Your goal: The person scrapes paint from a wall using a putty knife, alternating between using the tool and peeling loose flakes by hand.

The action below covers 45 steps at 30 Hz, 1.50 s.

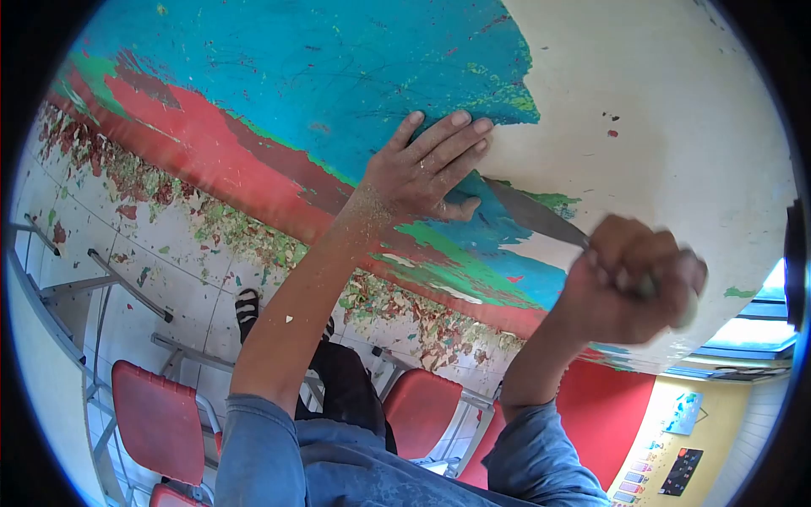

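My left hand (427, 165) lies flat with its fingers spread on the blue painted wall (287, 68), beside the edge where the paint gives way to a bare pale surface (642, 110). Pale dust clings to its wrist. My right hand (638, 279) is closed in a fist around the handle of a scraper (536, 211), and the handle itself is mostly hidden. The scraper's grey metal blade points toward my left hand and rests at a ragged paint edge. Green paint (469, 266) and red paint (253, 182) show below the blue.
Paint flakes (253, 232) litter the tiled floor along the wall's foot. Red chairs (158, 417) with metal frames stand behind and beside me; another red chair (422, 410) is near my legs. A window (752, 325) and pictures on a yellow wall (718, 414) are at the right.
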Each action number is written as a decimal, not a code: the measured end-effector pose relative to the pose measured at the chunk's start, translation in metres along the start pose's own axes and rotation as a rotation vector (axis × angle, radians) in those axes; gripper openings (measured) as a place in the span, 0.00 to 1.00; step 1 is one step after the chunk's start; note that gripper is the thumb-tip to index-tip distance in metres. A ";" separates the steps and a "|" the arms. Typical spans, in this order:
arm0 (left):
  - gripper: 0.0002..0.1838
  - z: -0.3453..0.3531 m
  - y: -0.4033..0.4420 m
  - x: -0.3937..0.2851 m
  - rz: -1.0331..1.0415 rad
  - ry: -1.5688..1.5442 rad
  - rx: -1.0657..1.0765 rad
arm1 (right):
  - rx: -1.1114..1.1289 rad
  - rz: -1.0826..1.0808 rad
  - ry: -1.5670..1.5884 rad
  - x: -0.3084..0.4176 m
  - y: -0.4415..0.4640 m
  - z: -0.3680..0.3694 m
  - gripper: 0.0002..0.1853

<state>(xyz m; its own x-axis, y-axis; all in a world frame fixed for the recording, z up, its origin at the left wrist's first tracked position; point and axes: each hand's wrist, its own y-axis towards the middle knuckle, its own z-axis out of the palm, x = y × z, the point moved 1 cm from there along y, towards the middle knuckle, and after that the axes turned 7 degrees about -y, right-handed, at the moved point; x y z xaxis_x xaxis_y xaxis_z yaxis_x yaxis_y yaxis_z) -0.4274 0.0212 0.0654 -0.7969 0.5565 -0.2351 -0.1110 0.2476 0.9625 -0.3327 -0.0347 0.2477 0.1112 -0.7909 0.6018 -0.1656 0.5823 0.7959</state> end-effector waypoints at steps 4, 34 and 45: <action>0.38 0.000 0.001 0.000 0.032 -0.001 0.007 | -0.307 0.040 -0.309 -0.002 -0.007 0.011 0.12; 0.40 0.002 -0.022 0.013 -0.120 0.048 -0.081 | 0.021 -0.056 -0.128 0.002 -0.008 0.015 0.14; 0.40 0.004 -0.019 0.015 -0.107 0.045 -0.107 | -0.030 -0.127 -0.202 0.009 -0.014 0.015 0.14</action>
<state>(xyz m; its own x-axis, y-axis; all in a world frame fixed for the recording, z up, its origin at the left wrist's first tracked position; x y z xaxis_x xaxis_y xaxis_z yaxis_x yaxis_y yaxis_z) -0.4349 0.0279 0.0431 -0.8026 0.4950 -0.3328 -0.2573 0.2161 0.9419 -0.3437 -0.0529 0.2412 -0.0692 -0.8781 0.4735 -0.1331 0.4786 0.8679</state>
